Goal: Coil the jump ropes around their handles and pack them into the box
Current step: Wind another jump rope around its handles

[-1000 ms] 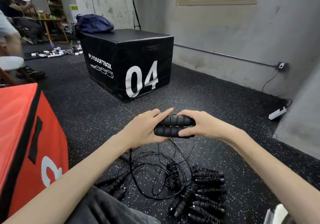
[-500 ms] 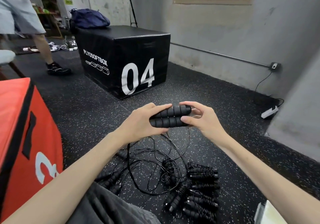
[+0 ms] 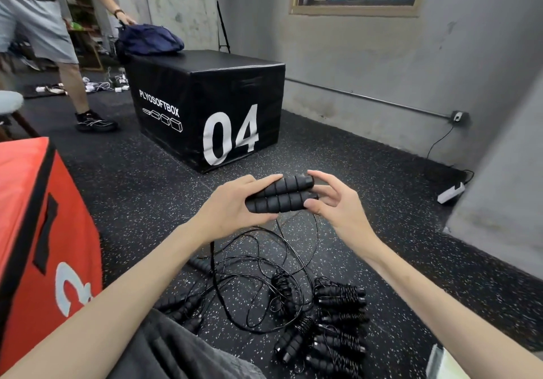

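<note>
Two black ribbed foam handles [image 3: 282,195] of one jump rope lie side by side in the air in front of me. My left hand [image 3: 235,205] grips their left end, fingers over the top and thumb beneath. My right hand [image 3: 332,202] touches their right end with fingertips and thumb. The thin black rope [image 3: 255,270] hangs from the handles in loose loops onto the floor. Several coiled jump ropes [image 3: 338,320] lie in a pile on the floor below my right forearm. More uncoiled handles [image 3: 188,308] lie near my knee.
A black plyo box marked 04 [image 3: 211,105] stands ahead, with a navy bag [image 3: 150,39] on top. A red box marked 3 [image 3: 38,231] stands at my left. A person [image 3: 44,35] stands at the far left, reaching to the bag. A power strip [image 3: 451,192] lies by the right wall.
My right hand has loosened from gripping the handles to holding their end with fingertips. The person at the far left has walked closer to the black box and reached for the bag.
</note>
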